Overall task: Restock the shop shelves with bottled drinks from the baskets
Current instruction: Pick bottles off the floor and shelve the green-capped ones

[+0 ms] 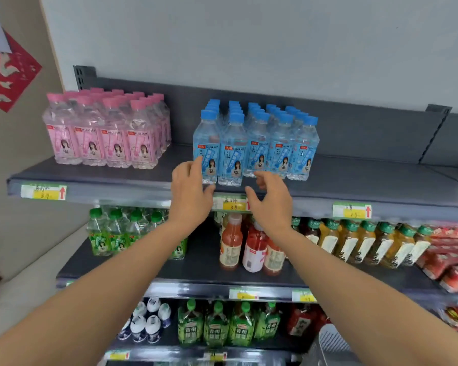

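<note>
**Nothing gripped at the top level**

The top shelf carries a block of blue-capped bottles, with pink-capped bottles at its 9 o'clock. The left hand, fingers relaxed, touches the front-left blue bottle. The right hand, at its 3 o'clock, is loosely spread and holds nothing.

Shop, drinks section. Grey tiered metal shelving; yellow-green price tags with red arrows along the shelf edges. Identical stock faced in blocks: pink-capped bottles, blue-capped bottles up top, green-capped bottles one tier down.
</note>
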